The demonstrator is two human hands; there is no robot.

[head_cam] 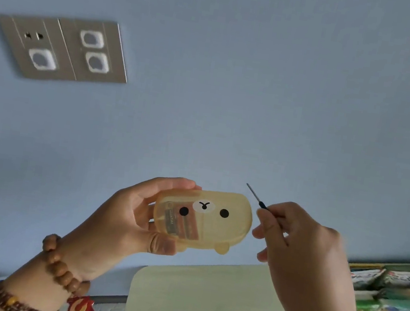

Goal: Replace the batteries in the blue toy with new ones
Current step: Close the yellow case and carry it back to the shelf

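The blue wall (232,106) fills most of the view. A grey socket plate (63,47) sits on it at about 10 o'clock. Down at 5 o'clock is the pale green bench (203,301), and at 4 o'clock a shelf of books (391,287) runs off the edge.

The left hand (119,222) is up in the air, high above the bench. Its grip is closed around a see-through yellow case (202,219) with a bear face on it. The thumb is under the case and the fingers curl over the top. Inside the case, on its 9 o'clock side, are batteries (177,224). These look like the new ones.

The right hand (299,244) is at 3 o'clock from the case, close to it but not touching. Its grip is pinched shut on a thin screwdriver (258,199). The tip points up to 11 o'clock.

The blue toy is hard to find. Only a small blue bit shows at the bottom edge at 6 o'clock, and I cannot tell if that is it.

What could go wrong? The case is held high. If it pops open fast, the batteries could fall out, drop to the bench and roll away. The right hand is busy with the screwdriver, so opening the case with it could be clumsy. The sharp tip could poke the left hand, or the tool could slip and fall.
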